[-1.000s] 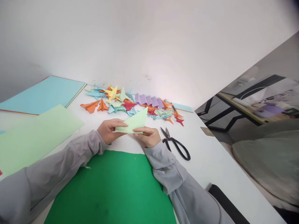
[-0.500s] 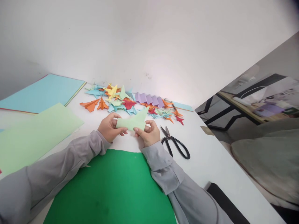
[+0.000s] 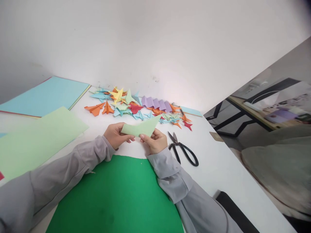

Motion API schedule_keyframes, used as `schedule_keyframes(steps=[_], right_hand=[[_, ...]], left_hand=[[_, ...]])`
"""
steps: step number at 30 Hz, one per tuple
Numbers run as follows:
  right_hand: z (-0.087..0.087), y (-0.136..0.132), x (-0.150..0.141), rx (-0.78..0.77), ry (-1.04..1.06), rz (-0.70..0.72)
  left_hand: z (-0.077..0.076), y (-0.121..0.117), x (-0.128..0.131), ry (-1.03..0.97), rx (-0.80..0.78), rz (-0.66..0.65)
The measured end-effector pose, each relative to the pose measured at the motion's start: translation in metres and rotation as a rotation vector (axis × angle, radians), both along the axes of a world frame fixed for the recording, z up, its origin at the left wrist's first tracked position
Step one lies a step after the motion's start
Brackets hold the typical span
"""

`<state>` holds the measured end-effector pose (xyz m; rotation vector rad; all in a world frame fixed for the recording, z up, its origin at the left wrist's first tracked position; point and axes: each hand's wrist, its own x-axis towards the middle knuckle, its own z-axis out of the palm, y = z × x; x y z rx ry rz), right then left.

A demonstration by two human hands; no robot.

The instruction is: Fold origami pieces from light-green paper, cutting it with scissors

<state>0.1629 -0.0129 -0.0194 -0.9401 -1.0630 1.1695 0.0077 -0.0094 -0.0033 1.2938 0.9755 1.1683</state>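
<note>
A big white wall (image 3: pixel 155 42) stands behind the white table (image 3: pixel 218 161). On the right, past the table's edge, the room has another desk (image 3: pixel 247 110) with black legs. A dark green sheet (image 3: pixel 114 194) lies near, in the middle. Far left is blue paper (image 3: pixel 48 97). A heap of folded paper shapes (image 3: pixel 134 108) sits by the wall. Black scissors (image 3: pixel 187 153) lie open on the right. The left hand (image 3: pixel 116 136) and right hand (image 3: pixel 155 141) both pinch a small pale green paper (image 3: pixel 138 128), between the heap and the dark green sheet.
</note>
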Motion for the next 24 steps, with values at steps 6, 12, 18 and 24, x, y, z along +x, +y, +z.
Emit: schedule_keyframes(steps=[6,12,18,24], right_hand=[[-0.0001,-0.0013,-0.0004,-0.013,-0.035,-0.005],[0.0002,-0.0005,-0.0021,-0.068,0.044,0.016],[-0.0004,0.0019,-0.0014,-0.098,0.039,0.026],[-0.0001,0.0019,-0.0007,-0.11,-0.028,0.005]], left_hand=[[0.0034,-0.0007,-0.0007,0.0,-0.05,-0.02],[0.0065,-0.0003,-0.0026,0.0,-0.087,-0.017],[0.0031,0.003,-0.0057,0.015,-0.139,-0.054],[0.0006,0.0073,-0.0088,-0.017,-0.274,-0.111]])
